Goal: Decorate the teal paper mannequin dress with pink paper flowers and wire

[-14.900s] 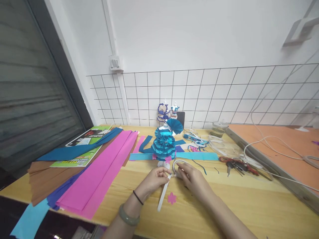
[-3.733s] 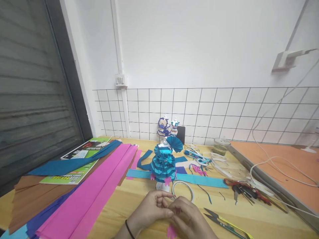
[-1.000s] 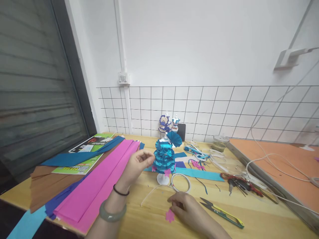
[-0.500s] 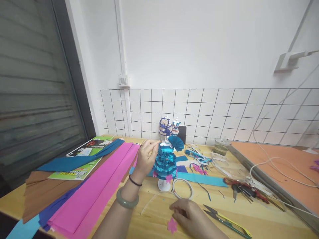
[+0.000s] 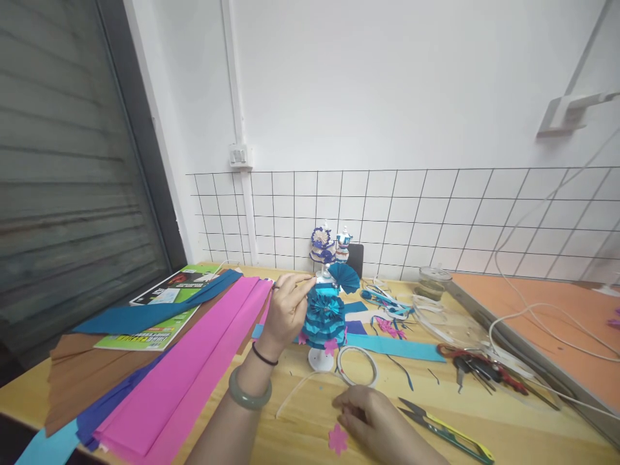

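A miniature dress form on a round white base stands upright, wearing a tiered teal crepe-paper dress with pink paper flowers at its hem. A pleated teal paper fan sits at its upper right. My left hand grips the form at its left shoulder, fingers closed. My right hand rests on the table, fingers curled together; anything inside them is hidden. Just left of it lies a loose pink paper flower. A roll of tape lies flat between my right hand and the form.
Yellow-handled snips lie right of my right hand. Pink crepe paper and a magazine cover the left side. Red-handled scissors and a cable are at right. Two decorated forms stand behind.
The view has shifted very slightly. Both hands, the dress form and the loose flower keep nearly the same places.
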`<state>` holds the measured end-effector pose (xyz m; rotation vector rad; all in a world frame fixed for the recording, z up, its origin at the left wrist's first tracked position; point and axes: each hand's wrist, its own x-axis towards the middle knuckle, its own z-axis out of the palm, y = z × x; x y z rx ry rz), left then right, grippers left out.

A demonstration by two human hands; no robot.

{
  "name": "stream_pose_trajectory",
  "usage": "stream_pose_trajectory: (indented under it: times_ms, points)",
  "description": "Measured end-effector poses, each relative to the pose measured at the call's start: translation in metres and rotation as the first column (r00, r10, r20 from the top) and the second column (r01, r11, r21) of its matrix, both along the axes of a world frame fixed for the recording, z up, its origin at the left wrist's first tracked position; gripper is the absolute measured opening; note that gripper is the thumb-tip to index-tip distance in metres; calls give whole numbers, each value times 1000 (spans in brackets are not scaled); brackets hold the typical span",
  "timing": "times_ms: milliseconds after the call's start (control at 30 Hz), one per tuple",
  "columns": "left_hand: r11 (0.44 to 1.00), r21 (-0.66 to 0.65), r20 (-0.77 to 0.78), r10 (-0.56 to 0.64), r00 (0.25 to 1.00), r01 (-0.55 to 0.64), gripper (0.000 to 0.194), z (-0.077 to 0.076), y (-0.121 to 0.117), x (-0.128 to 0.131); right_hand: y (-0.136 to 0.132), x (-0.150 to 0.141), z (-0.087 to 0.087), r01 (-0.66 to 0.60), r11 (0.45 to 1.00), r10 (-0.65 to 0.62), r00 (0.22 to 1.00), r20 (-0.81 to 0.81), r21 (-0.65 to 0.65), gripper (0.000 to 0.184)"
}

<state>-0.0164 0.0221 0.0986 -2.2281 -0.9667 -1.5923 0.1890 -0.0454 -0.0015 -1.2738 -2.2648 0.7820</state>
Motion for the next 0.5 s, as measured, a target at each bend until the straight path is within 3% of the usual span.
stream_pose_trajectory:
  times_ms: [333, 500]
  points:
    - [995, 0, 87, -101, 991, 102, 40, 2, -2, 0, -1, 0, 6, 6, 999, -6, 1000, 14, -34, 27]
    - [992, -66, 256, -89, 963, 109, 33, -3, 1, -2, -2, 0, 7, 5, 999, -4, 1000, 15, -35, 26]
